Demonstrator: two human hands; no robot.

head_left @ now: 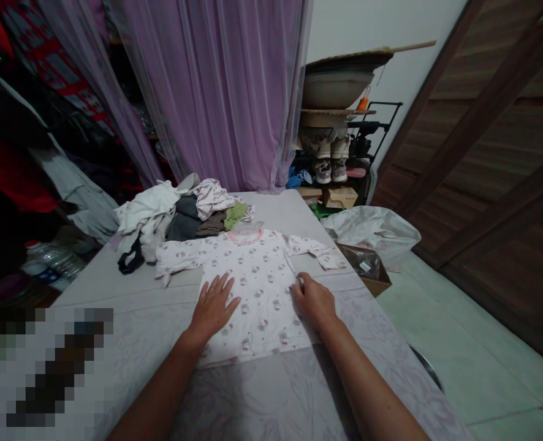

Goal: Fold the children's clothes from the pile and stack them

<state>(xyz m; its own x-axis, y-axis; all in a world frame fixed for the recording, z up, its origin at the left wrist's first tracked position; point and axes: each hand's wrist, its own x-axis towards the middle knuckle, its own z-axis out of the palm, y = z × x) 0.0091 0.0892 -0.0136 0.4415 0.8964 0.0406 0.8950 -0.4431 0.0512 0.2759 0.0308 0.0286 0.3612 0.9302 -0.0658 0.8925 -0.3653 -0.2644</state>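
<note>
A white long-sleeved baby top (257,275) with a small pink print and pink collar lies flat and face up on the pale patterned tablecloth (271,398), its sleeves spread sideways. My left hand (213,306) rests palm down on the top's body, fingers apart. My right hand (312,300) lies at the top's right side edge below the sleeve, fingers bunched together. Whether those fingers pinch the cloth is hard to see.
A heap of crumpled clothes (174,211) lies beyond the top. Off the table's right edge stand a white plastic bag (372,236) and a cardboard box (368,272). A plastic bottle (53,263) sits at left. A purple curtain (211,86) hangs behind the table.
</note>
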